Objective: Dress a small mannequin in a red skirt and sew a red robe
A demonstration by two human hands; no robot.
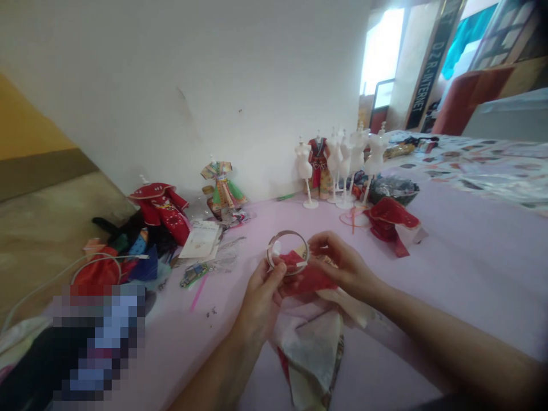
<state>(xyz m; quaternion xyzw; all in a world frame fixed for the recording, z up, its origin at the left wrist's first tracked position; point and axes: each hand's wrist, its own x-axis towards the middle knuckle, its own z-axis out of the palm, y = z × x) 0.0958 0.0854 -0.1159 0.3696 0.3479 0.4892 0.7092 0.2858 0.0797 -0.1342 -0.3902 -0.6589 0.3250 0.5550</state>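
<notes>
Red fabric (314,279) shows through the hoop (287,232) pinched tightly by the left hand (262,286). The right hand (342,261) curls beside it, its grip unclear. Dress forms (343,165) line the surface's (257,242) back edge.

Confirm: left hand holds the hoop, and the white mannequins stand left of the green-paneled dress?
No: the head view shows the white mannequins to the right of the green-paneled dress. The rest is right: the left hand holds the hoop.
</notes>
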